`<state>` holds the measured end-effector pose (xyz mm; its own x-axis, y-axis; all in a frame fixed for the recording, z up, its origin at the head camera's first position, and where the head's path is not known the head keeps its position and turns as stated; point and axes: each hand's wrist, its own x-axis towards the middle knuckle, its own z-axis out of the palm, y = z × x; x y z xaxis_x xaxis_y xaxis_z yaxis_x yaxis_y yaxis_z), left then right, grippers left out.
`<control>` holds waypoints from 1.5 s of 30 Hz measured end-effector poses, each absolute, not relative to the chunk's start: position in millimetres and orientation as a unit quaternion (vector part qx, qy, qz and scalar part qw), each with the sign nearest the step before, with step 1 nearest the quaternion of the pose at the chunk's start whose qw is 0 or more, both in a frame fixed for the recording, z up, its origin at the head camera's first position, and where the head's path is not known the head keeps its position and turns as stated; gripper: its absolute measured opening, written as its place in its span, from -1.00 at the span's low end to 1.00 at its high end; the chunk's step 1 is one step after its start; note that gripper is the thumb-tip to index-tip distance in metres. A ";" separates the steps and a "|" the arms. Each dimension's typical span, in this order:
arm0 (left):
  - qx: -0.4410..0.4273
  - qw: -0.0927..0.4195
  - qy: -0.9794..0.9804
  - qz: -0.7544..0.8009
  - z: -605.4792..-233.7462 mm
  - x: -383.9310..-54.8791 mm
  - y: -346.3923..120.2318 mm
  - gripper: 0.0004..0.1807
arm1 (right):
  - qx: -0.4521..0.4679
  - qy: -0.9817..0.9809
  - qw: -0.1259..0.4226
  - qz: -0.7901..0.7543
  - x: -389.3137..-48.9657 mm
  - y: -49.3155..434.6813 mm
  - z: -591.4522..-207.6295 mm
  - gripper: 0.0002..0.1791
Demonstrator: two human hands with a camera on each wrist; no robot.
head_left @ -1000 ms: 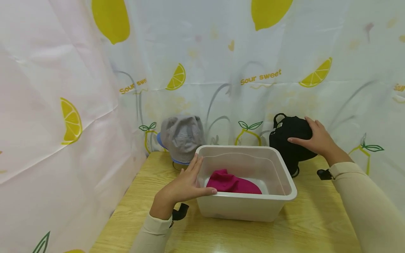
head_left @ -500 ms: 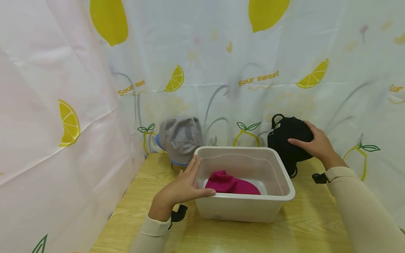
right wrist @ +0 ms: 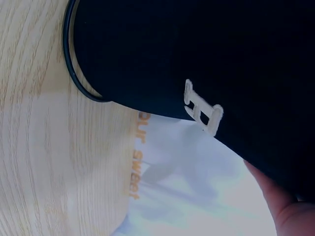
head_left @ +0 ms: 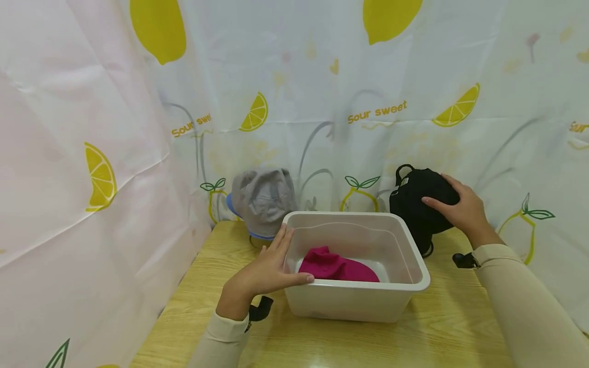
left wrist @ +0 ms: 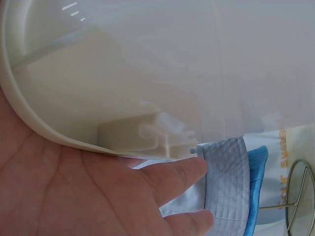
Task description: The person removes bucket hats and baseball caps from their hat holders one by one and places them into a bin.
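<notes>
A white plastic tub (head_left: 349, 304) stands on the table with a magenta cap (head_left: 340, 267) inside. My left hand (head_left: 262, 268) rests on its front left corner, thumb on the front rim and fingers straight along the left side; the left wrist view shows the palm against the tub's corner. To the right, my right hand (head_left: 469, 209) holds the crown of a black cap (head_left: 416, 204) between thumb and fingers. White stitched lettering (right wrist: 203, 109) shows on that cap in the right wrist view, with a dark ring (right wrist: 69, 54) beside its lower edge.
A grey cap (head_left: 267, 202) with blue edging sits behind the tub's left corner, a wire stand (left wrist: 298, 196) below it. Lemon-print curtains (head_left: 285, 66) hang behind and left of the wooden table (head_left: 193, 306).
The right hand has shifted slightly on the black cap, its thumb a little further right on the crown. The left hand and tub keep their places.
</notes>
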<state>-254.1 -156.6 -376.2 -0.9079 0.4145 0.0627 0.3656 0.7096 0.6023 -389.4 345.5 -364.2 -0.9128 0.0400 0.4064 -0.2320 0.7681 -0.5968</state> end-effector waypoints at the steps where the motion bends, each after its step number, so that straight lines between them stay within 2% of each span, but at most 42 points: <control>1: 0.212 0.037 0.923 0.318 -376.1 -254.0 -156.6 0.40 | 0.052 -0.917 0.206 0.337 -389.2 345.2 -364.3 0.05; 26: 0.212 0.040 0.923 0.318 -375.5 -253.5 -157.9 0.39 | 0.081 -0.882 0.368 0.284 -387.5 338.7 -372.5 -0.49; 32: 0.209 0.044 0.923 0.320 -376.9 -254.7 -157.6 0.42 | 0.069 -0.870 0.398 0.283 -386.0 335.6 -371.5 -0.55; 45: 0.205 0.042 0.921 0.329 -376.4 -253.1 -157.1 0.43 | 0.056 -0.870 0.412 0.264 -383.2 334.4 -356.3 -0.54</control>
<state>-253.1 -157.1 -376.4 -0.9121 0.4059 0.0573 0.3502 0.6989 0.6236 -383.2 334.4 -356.3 -0.6535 0.1194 0.7475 -0.3157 0.8545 -0.4125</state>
